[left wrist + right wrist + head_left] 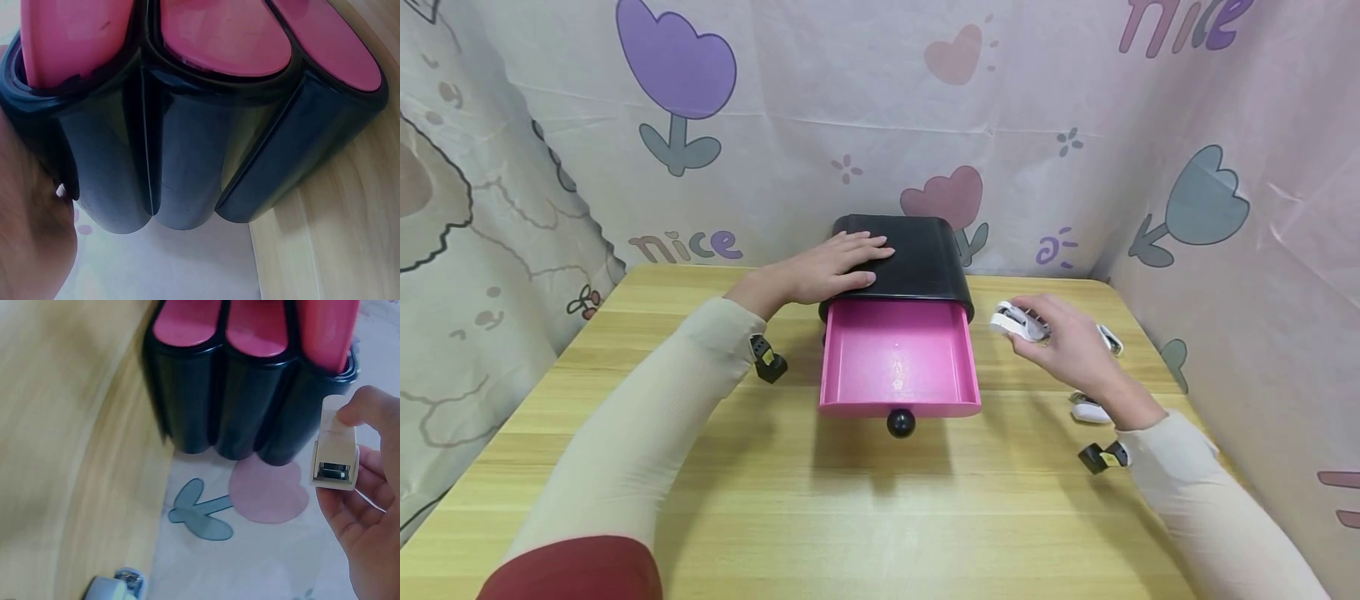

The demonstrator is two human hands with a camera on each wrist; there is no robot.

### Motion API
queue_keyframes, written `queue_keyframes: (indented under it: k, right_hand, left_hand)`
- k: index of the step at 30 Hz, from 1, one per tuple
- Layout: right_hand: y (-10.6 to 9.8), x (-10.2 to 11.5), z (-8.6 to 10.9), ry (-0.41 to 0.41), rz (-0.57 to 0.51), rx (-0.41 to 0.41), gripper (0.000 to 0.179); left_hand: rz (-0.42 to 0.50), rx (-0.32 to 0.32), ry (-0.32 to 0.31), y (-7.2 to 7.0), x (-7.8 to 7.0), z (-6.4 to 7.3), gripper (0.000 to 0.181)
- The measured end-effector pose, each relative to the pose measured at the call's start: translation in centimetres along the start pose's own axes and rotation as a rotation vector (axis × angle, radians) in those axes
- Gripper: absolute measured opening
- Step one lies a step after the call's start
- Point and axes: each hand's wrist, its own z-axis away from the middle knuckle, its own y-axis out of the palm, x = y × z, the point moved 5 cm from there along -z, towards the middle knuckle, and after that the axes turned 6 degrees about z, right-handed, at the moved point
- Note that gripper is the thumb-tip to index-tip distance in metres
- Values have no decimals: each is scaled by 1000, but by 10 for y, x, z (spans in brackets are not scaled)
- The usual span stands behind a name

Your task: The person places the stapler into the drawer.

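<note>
I have the black cabinet (925, 262) near the back of the counter (880, 533), its top drawer (895, 358) drawn out toward me by the round knob's (901, 422) side, so the pink floor inside faces up and is easy to reach into. The two lower drawers sit pushed in, as both wrist views show.

My left hand (831, 268) lies spread on the cabinet's top, fingers straight and gripping nothing; I take that as a steadying weight, since the drawer juts well past the front and could tip a light body. My right hand (1063, 337) pinches a white stapler (1018, 322) between thumb and fingers, off to the right of the drawer and apart from it. That hold leaves one end sticking out free, which seems handy for letting go neatly. Two more staplers (1088, 412) lie on the counter at right, within the same arm's reach.
</note>
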Motion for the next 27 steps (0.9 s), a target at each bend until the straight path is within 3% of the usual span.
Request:
queue_keyframes:
  k: [10, 20, 27]
  right_hand:
    - [-12, 24, -9, -90, -24, -39, 48]
    - [-13, 48, -26, -131, -45, 5, 52]
    - [-8, 64, -36, -239, -89, 12, 51]
  left_hand:
    - [-9, -1, -3, 0, 0, 0, 55]
    - [-3, -7, 3, 0, 0, -1, 55]
    - [-1, -8, -9, 0, -2, 0, 54]
